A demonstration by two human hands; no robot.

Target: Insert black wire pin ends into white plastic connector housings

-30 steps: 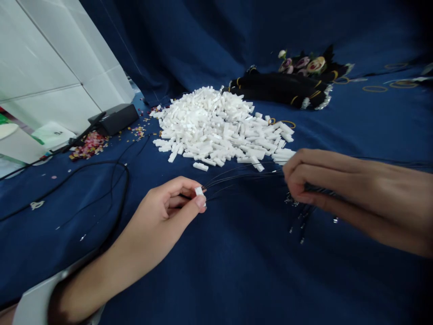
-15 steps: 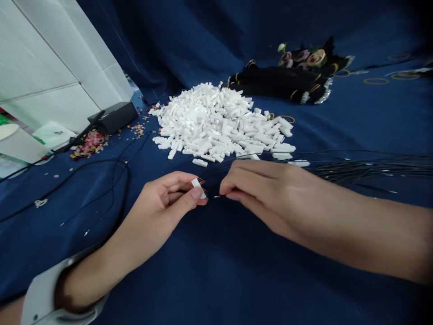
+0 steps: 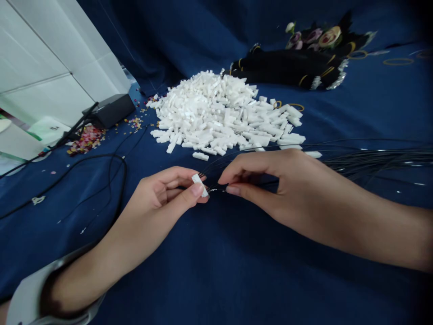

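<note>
My left hand (image 3: 172, 189) pinches a small white connector housing (image 3: 199, 185) between thumb and fingers, tilted, with a row of tiny slots on its face. Several thin black wires run from the housing's far side toward the right. Close by on the right, my right hand (image 3: 260, 180) has thumb and index finger near each other around a thin black wire (image 3: 221, 191). That wire's shiny metal tip (image 3: 213, 190) is at the housing's lower right edge; whether it is inside a slot I cannot tell.
Behind my hands is a large pile of white connector housings (image 3: 209, 113). A bundle of black wires (image 3: 379, 160) lies at right. Farther back are a black cloth roll (image 3: 280, 67) and artificial flowers (image 3: 329, 37). A black box (image 3: 111, 110), cable (image 3: 124, 180) and colourful bits (image 3: 88, 139) lie left.
My right hand's wire tip has moved left, up to the housing, and its thumb and index finger look less tightly closed. My left hand keeps the housing. The view has shifted slightly.
</note>
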